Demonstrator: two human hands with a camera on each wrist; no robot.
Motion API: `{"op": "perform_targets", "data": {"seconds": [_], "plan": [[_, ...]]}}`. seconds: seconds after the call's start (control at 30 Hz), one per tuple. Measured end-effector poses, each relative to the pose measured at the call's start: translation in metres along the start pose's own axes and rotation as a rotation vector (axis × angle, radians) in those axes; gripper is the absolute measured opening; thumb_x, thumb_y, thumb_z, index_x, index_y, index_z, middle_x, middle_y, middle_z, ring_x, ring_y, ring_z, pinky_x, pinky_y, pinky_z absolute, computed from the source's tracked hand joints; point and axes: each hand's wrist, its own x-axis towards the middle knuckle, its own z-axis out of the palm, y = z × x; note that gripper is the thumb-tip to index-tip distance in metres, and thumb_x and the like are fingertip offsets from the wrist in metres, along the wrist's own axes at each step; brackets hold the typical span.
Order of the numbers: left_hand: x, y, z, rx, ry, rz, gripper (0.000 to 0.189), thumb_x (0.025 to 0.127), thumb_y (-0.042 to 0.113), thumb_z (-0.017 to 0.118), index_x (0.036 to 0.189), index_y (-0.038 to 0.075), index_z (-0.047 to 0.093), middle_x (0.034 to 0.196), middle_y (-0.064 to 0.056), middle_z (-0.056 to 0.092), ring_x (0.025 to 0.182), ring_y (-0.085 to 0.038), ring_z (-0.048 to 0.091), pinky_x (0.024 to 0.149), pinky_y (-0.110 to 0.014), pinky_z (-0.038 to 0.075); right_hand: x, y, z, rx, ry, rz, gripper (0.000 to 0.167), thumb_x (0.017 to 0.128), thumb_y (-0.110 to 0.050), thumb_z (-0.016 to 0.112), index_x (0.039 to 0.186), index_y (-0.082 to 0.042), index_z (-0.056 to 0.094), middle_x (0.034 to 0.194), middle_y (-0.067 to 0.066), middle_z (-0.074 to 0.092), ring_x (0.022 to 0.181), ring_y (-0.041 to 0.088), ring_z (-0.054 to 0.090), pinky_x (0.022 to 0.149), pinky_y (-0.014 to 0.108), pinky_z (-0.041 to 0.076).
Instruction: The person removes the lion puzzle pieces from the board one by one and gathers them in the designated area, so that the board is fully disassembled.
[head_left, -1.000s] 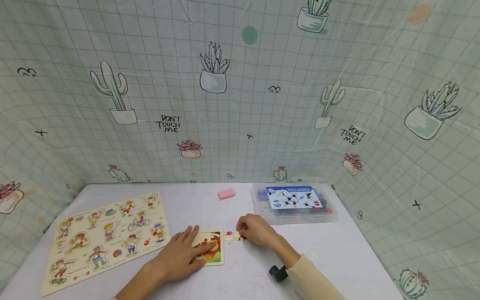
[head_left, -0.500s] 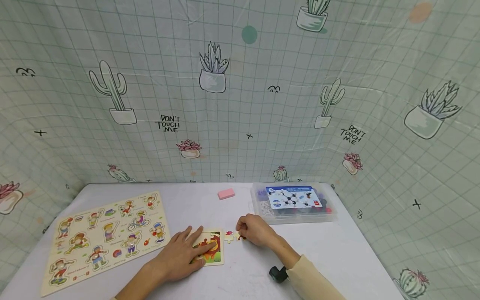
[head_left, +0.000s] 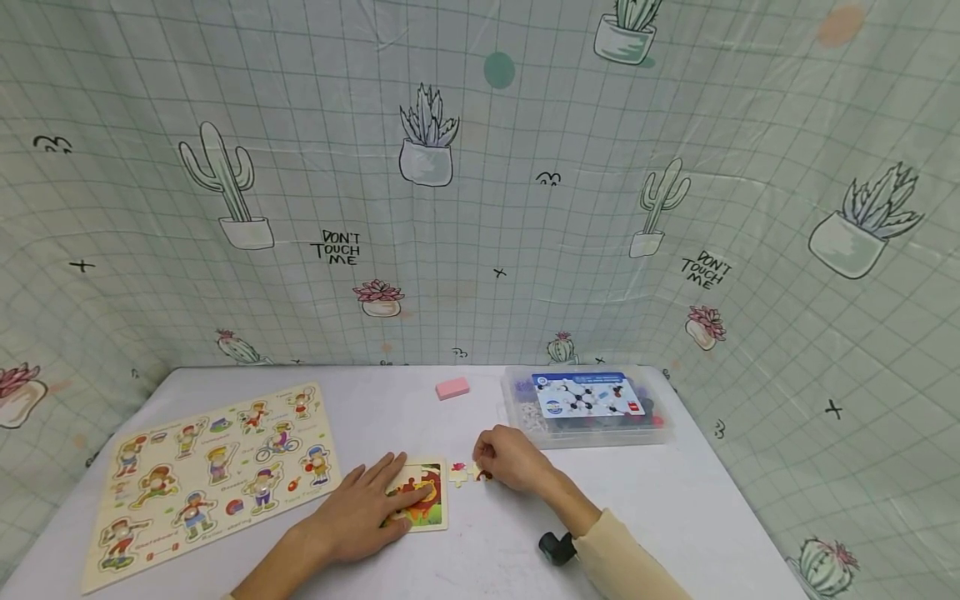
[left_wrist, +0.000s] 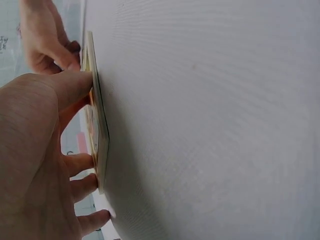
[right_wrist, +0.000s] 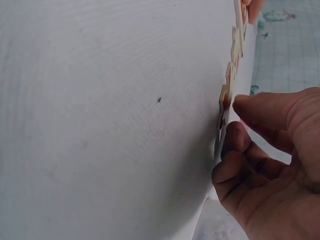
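Note:
My left hand (head_left: 362, 512) rests spread over a small square lion jigsaw puzzle (head_left: 433, 515), its index finger lying on the picture and its thumb at the near edge. In the left wrist view the thumb and fingertips touch the thin puzzle board (left_wrist: 101, 135). To the right of the board, a piece with a pink flower (head_left: 458, 468) lies beside another puzzle piece (head_left: 483, 475). My right hand (head_left: 513, 460) has its fingers curled and pinches this second piece, partly covering it. The right wrist view has the thumb and index finger at the puzzle piece's (right_wrist: 222, 102) edge.
A large wooden sports-figure puzzle board (head_left: 225, 483) lies at the left. Toward the back are a pink block (head_left: 453, 388) and a clear plastic case (head_left: 592, 433) with a molecule label. A black object (head_left: 557, 548) sits beside the right forearm. Patterned cloth surrounds the white table (head_left: 495, 567).
The left hand's fingers shift slightly over the lion puzzle. The right hand stays at the puzzle pieces with hardly any movement.

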Motion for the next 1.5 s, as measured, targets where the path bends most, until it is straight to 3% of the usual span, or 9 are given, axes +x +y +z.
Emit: {"op": "perform_targets", "data": {"seconds": [0.17,0.37,0.73,1.5], "plan": [[0.000,0.001,-0.002,0.000,-0.015,0.001,0.045,0.102,0.041,0.052,0.147,0.035,0.053,0.163,-0.020,0.027,0.151,-0.039,0.024,0.114,-0.065,0.025,0.006,-0.008,0.000,0.018,0.007,-0.005,0.006,0.096,-0.013,0.067,0.091,-0.014,0.072,0.079,-0.006,0.055,0.071,0.008,0.050,0.064,0.023,0.043],[0.001,0.002,-0.003,0.007,-0.031,0.018,0.043,0.103,0.041,0.051,0.146,0.040,0.053,0.162,-0.024,0.025,0.150,-0.043,0.022,0.112,-0.067,0.026,0.012,-0.023,0.005,0.053,-0.067,-0.082,0.012,0.096,-0.011,0.065,0.102,-0.015,0.075,0.088,-0.007,0.059,0.076,0.006,0.051,0.069,0.021,0.046],[0.001,0.001,-0.003,0.019,-0.037,0.052,0.042,0.105,0.040,0.049,0.147,0.040,0.052,0.162,-0.026,0.024,0.149,-0.046,0.022,0.111,-0.068,0.027,0.017,-0.040,0.019,-0.038,-0.161,-0.231,0.021,0.098,-0.014,0.064,0.114,-0.018,0.078,0.097,-0.010,0.062,0.083,0.000,0.049,0.073,0.016,0.043],[0.002,0.001,-0.002,0.020,-0.029,0.055,0.042,0.105,0.041,0.048,0.147,0.040,0.052,0.162,-0.025,0.025,0.149,-0.046,0.022,0.111,-0.068,0.027,0.015,-0.046,0.024,-0.046,-0.158,-0.192,0.018,0.099,-0.014,0.065,0.110,-0.021,0.078,0.104,-0.007,0.054,0.089,0.001,0.049,0.082,0.019,0.046]]}}
